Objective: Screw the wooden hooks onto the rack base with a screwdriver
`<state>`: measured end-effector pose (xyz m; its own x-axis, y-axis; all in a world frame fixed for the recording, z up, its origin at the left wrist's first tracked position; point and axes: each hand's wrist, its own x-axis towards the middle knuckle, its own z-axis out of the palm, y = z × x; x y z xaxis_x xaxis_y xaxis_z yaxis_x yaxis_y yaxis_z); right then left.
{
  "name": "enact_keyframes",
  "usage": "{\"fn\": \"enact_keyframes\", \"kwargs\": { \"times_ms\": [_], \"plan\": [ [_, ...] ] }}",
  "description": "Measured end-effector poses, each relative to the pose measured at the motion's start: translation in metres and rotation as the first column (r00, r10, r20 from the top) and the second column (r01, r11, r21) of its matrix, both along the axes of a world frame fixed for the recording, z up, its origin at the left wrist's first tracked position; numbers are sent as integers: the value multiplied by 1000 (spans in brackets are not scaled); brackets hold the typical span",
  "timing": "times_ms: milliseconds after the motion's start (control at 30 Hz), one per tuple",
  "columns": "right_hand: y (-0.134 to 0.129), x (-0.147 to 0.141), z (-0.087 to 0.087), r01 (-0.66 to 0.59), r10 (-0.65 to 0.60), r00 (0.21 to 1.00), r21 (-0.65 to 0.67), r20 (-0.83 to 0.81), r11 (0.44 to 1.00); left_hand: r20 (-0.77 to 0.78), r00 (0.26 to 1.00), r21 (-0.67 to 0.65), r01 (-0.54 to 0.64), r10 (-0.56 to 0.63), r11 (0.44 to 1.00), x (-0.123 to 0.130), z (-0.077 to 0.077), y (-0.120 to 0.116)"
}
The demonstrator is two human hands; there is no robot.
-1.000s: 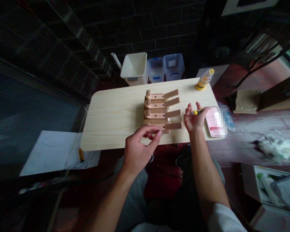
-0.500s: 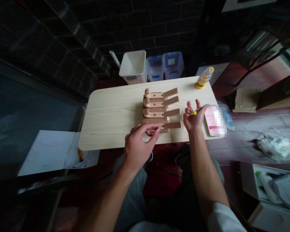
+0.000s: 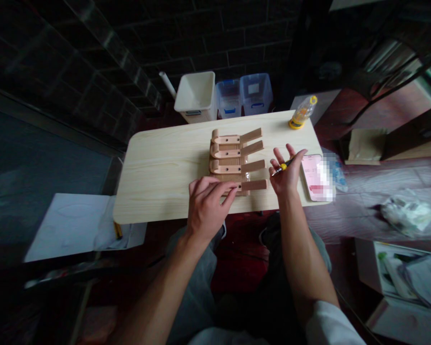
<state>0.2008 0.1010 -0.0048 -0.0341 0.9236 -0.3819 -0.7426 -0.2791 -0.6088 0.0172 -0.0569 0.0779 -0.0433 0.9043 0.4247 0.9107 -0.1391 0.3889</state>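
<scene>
Several pale wooden hook pieces (image 3: 227,153) lie side by side on the light wood-grain tabletop (image 3: 158,191), each with screw holes and a flat brown strip pointing right. My left hand (image 3: 208,208) lies over the nearest piece, its fingertips on or just above the wood. Whether it grips that piece is hidden. My right hand (image 3: 285,175) is to the right of the pieces, holding a small yellow-and-black screwdriver (image 3: 282,167) across its fingers. A phone with a pink screen (image 3: 311,177) lies just right of that hand.
A plastic bottle with a yellow cap (image 3: 301,113) stands at the table's far right corner. Beyond the far edge are a white bin (image 3: 196,91) and several clear plastic boxes (image 3: 255,93). White paper (image 3: 68,227) lies below the left edge.
My left hand has come down from above the nearest piece onto it, with its fingers flatter. The screwdriver tip now points further down-left. The whole view has shifted slightly.
</scene>
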Motion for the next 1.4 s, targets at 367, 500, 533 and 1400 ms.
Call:
{"fn": "enact_keyframes", "kwargs": {
  "times_ms": [367,500,533,1400],
  "plan": [
    [-1,-2,5,92,-87,993,-65,77,994,9,999,8,45,-45,999,-1,-12,6],
    [-1,-2,3,69,-59,983,-55,172,996,0,1000,15,29,-29,999,-2,-16,6],
    [-2,-2,2,60,-50,977,-43,206,997,-6,1000,19,31,-31,999,-3,-16,6],
    [-79,25,2,-391,253,694,58,674,918,491,864,55,-154,107,987,-23,-32,-1]
  ]
}}
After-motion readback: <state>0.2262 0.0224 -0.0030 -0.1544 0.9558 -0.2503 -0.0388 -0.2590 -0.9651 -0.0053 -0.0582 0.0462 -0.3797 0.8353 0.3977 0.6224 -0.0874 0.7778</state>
